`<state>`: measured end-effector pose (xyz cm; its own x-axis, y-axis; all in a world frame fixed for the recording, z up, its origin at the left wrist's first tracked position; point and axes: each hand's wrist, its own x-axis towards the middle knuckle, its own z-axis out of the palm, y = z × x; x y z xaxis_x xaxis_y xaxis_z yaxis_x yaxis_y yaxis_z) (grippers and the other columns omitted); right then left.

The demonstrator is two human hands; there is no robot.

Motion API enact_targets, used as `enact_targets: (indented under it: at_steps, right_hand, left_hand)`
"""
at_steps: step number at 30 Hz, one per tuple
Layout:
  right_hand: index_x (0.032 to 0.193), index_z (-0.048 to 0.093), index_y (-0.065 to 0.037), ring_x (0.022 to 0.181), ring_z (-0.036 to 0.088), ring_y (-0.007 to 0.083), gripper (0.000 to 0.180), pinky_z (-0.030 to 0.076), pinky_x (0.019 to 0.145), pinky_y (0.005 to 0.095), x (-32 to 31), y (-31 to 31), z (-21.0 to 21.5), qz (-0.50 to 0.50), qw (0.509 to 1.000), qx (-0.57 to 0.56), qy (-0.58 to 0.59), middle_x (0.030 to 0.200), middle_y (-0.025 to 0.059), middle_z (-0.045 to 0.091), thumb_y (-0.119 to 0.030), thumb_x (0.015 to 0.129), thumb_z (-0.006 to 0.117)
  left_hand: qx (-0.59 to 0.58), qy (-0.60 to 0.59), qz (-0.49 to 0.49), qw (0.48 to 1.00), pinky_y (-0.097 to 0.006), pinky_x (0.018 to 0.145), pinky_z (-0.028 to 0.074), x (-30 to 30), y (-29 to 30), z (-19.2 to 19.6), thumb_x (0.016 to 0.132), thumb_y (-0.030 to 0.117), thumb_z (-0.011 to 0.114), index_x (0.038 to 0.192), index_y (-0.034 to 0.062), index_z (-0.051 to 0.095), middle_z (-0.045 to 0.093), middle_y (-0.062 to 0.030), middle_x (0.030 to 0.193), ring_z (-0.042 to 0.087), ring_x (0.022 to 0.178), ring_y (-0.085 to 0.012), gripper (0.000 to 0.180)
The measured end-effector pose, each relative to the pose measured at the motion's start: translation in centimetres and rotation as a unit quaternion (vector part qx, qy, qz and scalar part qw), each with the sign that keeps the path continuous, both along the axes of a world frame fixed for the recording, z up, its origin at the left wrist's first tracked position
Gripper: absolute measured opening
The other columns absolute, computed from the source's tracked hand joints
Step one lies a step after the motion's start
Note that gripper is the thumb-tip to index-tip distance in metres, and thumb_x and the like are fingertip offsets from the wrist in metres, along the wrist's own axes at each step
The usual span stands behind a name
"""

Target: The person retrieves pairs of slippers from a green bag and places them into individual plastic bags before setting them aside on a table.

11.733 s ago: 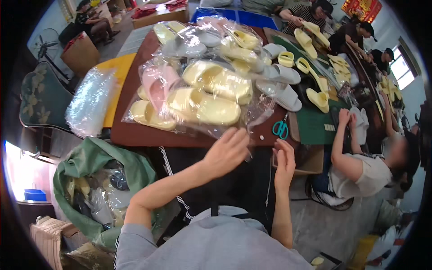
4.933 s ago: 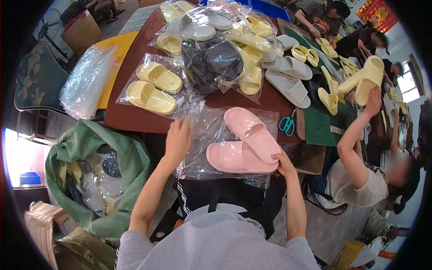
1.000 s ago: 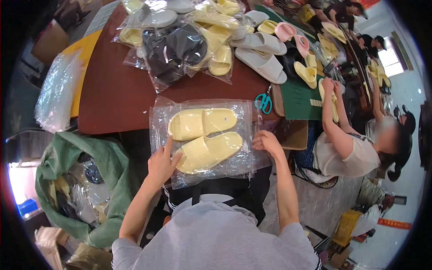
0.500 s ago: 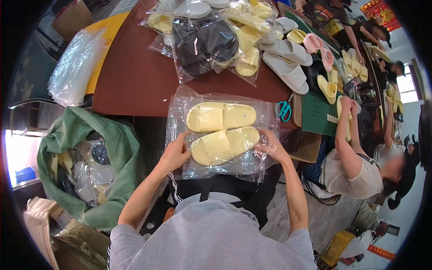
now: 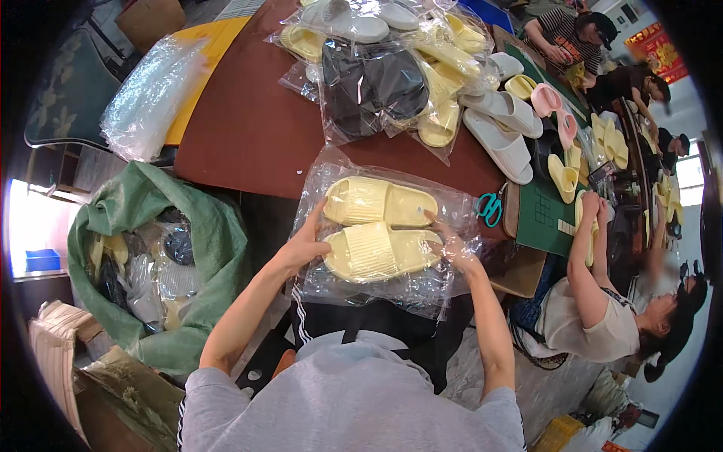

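Observation:
A pale yellow slipper (image 5: 410, 205) and its mate, a second pale yellow slipper (image 5: 369, 252), lie side by side over my lap, with clear plastic bagging (image 5: 354, 290) around and beneath them. Whether both are fully inside the plastic is hard to tell. My left hand (image 5: 303, 242) grips the pair at the ribbed toe ends, thumb and fingers spread across both. At the heel ends, my right hand (image 5: 456, 247) holds the slippers, its fingers partly hidden by shiny plastic.
Bagged black slippers (image 5: 369, 83) and other slippers are heaped on the brown table (image 5: 241, 135). Teal scissors (image 5: 490, 209) lie right of my hands. An open green sack (image 5: 215, 241) of bagged footwear stands at left, below stacked clear bags (image 5: 151, 94). A co-worker (image 5: 595, 309) sits at right.
The lower slipper has turned to lie nearly parallel with the upper one. My hands have closed in on the pair's ends. The whole view has shifted slightly.

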<state>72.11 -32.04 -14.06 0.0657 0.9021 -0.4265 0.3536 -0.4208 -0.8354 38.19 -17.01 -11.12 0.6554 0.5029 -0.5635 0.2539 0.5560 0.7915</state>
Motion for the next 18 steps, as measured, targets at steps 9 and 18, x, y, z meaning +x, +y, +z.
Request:
enact_targets:
  at_steps: [9,18]
  right_hand:
    - [0.140,0.048,-0.012,0.127,0.047,0.0260,0.065,0.041,0.104,0.0379,-2.6,-0.4,0.0,-0.087,0.994,0.029,0.063,0.138,0.0125,0.050,-0.014,0.081,0.075]
    - [0.122,0.061,-0.009,0.113,0.054,0.0197,0.040,0.044,0.093,0.0328,-4.6,-1.5,-0.5,-0.188,0.974,0.039,0.122,0.123,0.0075,0.058,-0.014,0.083,0.070]
  left_hand:
    - [0.011,-0.109,-0.057,0.992,-0.024,0.093,0.042,-1.2,3.1,0.2,0.063,-0.013,0.051,0.156,0.0169,0.004,0.009,-0.0231,0.159,0.020,0.145,-0.0236,0.108]
    - [0.041,-0.084,0.001,0.996,-0.029,0.109,0.029,-1.8,2.8,-2.2,0.068,-0.006,0.050,0.151,0.0034,0.027,0.031,-0.0160,0.153,0.028,0.141,-0.0206,0.086]
